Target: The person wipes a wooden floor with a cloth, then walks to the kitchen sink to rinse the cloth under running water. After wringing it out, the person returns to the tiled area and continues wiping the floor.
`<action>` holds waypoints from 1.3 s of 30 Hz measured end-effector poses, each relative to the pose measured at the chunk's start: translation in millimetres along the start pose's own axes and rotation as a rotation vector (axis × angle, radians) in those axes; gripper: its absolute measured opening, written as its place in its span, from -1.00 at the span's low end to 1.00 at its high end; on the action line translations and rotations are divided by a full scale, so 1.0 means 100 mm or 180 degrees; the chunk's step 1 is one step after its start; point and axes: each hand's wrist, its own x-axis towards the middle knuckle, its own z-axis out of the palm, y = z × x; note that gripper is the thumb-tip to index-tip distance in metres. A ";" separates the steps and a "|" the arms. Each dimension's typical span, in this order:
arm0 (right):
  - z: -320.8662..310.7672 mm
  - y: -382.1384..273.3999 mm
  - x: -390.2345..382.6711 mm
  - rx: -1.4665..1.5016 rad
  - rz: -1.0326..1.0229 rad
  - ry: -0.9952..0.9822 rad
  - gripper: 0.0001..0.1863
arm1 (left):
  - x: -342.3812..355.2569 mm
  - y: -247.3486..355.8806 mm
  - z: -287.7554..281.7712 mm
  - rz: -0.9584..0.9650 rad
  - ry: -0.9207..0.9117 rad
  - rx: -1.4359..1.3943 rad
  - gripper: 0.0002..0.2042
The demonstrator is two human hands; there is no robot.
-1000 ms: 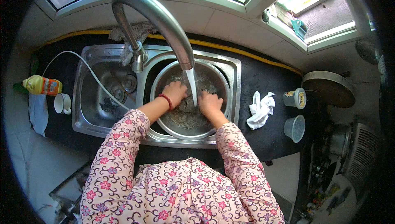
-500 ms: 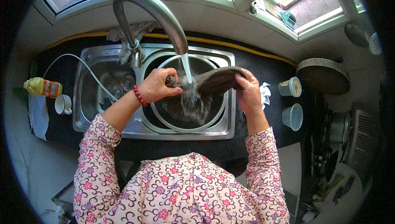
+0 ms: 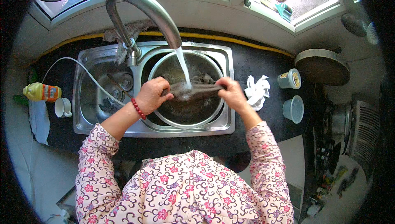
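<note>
A dark grey wet cloth is stretched between my two hands over a round metal basin that sits in the right bowl of the steel sink. My left hand grips the cloth's left end; a red bead bracelet is on that wrist. My right hand grips its right end. Water pours from the curved steel tap onto the middle of the cloth. More dark cloth lies in the basin under the stream.
A crumpled white rag, a small lidded jar and a pale blue cup are on the dark counter to the right. A yellow bottle and a white mug stand left. A white hose runs into the left bowl.
My hands lifted the cloth out of the basin and stretched it; since half a second ago they lowered it slightly and hold it straight under the running water.
</note>
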 end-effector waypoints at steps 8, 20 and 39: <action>1.14 0.33 -0.07 -0.2160 0.0605 -0.1166 -0.54 | -0.02 -0.08 0.87 -0.0917 -0.2239 0.1996 -0.56; 1.07 0.30 0.03 -0.2632 0.0526 -0.1288 -0.64 | 0.21 -0.29 1.07 -0.0829 -0.2111 0.1766 -0.77; 0.77 -0.50 -0.30 0.2247 0.0799 -0.0632 -0.61 | 0.10 0.18 0.61 -0.0478 -0.0135 -0.0317 -0.39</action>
